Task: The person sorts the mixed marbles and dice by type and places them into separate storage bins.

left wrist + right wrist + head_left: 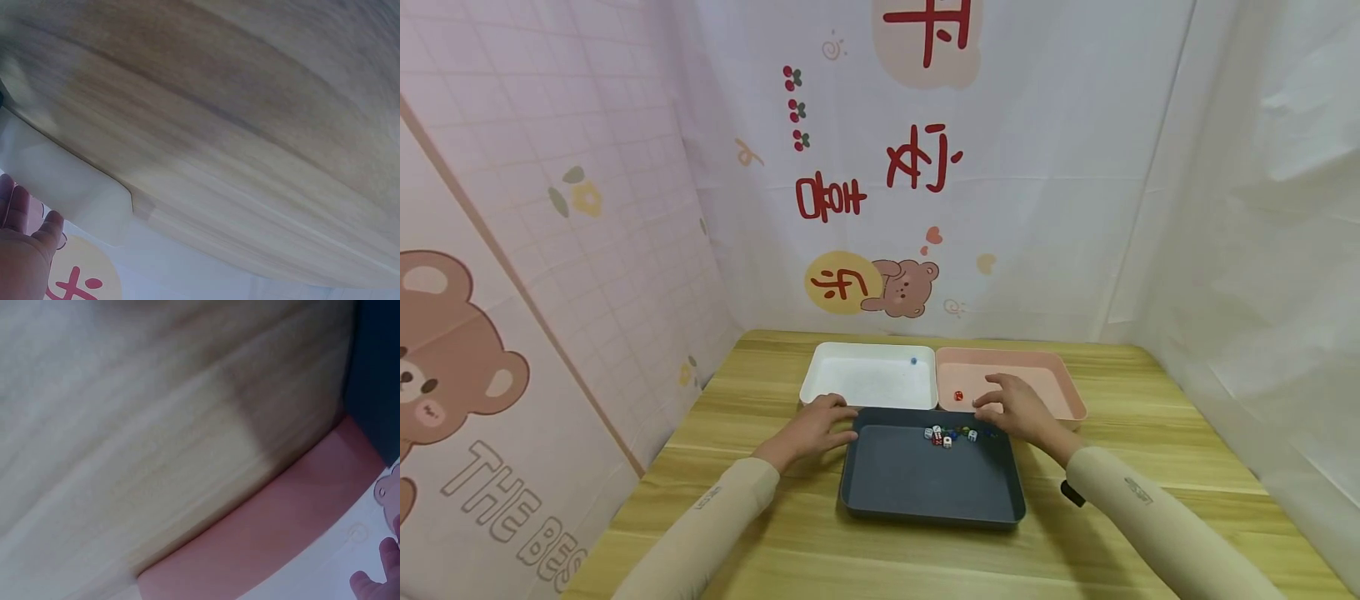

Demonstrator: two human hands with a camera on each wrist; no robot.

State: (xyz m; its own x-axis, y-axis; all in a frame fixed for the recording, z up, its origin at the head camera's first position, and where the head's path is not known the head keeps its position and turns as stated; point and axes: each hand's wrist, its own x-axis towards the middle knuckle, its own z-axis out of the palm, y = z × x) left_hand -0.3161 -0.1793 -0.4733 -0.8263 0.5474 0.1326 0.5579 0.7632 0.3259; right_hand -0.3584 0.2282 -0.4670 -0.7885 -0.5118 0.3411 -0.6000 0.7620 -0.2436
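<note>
My left hand (pixel 818 427) is at the upper left corner of the dark grey tray (pixel 917 492), its fingers loosely bent and holding nothing. Over the near edge of the pink tray (pixel 1060 375) is my right hand (pixel 1021 408), with thumb and fingers apart. A tiny pale thing shows right at its fingertips. A red die (pixel 958 396) lies in the pink tray, left of that hand. Along the dark tray's far side sit several white dice (pixel 947 442), a red die (pixel 937 438) and small blue, green and yellow pieces (pixel 955 432).
Behind the dark tray stands a white tray (pixel 868 379) with one small blue piece (pixel 913 361) in it. The pink tray adjoins it on the right. All three are on a wood-grain table (pixel 760 533), with a printed cloth (pixel 1037 167) hanging behind.
</note>
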